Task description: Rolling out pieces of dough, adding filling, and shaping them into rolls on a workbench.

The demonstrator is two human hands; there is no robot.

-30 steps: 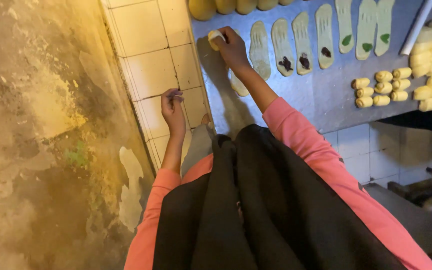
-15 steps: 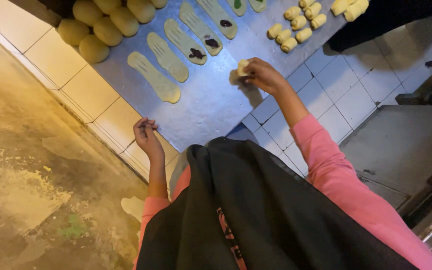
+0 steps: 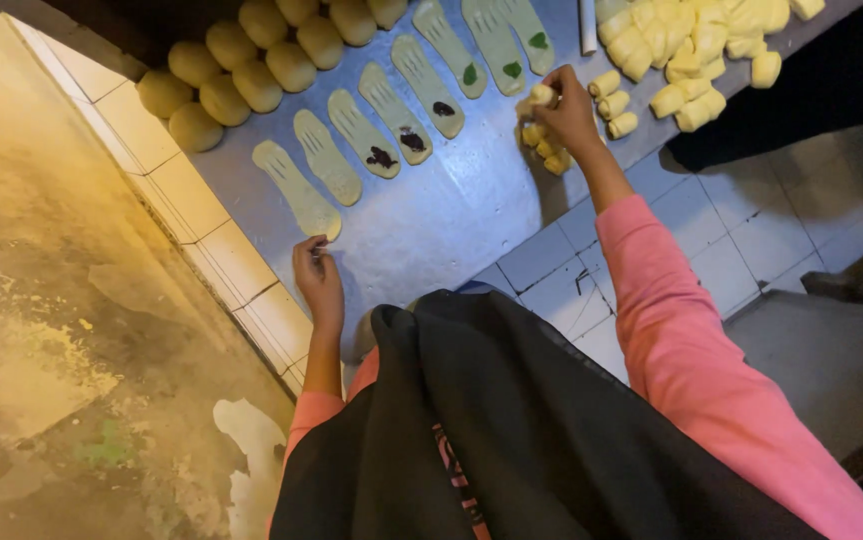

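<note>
Head view looks down at the right hand (image 3: 563,112), whose fingers (image 3: 551,100) close around a small rolled piece of dough (image 3: 541,96), held just above the cluster of rolled dough pieces (image 3: 543,145) on the metal tabletop (image 3: 451,220). Half a second ago that hand held a similar roll lower over the sheet; it is now at the cluster, so I judge that the roll is being set with the finished ones. The left hand (image 3: 317,283) has stayed at the near edge of the tabletop, fingers pinched on something small that I cannot make out, just beside the nearest flattened dough strip (image 3: 297,188). Outward, more flattened strips lie side by side in a row; two carry a dark filling (image 3: 381,157), two farther ones a green filling (image 3: 470,74). Round dough balls (image 3: 241,75) sit along the far left, and a heap of shaped rolls (image 3: 696,50) lies to the far right, well apart from the left hand. White tiles (image 3: 211,250) edge the metal sheet, and a stained concrete floor (image 3: 41,330) spreads at left under dim, yellowish light. Pink sleeves (image 3: 681,330) and a dark apron (image 3: 511,430) fill the foreground.
</note>
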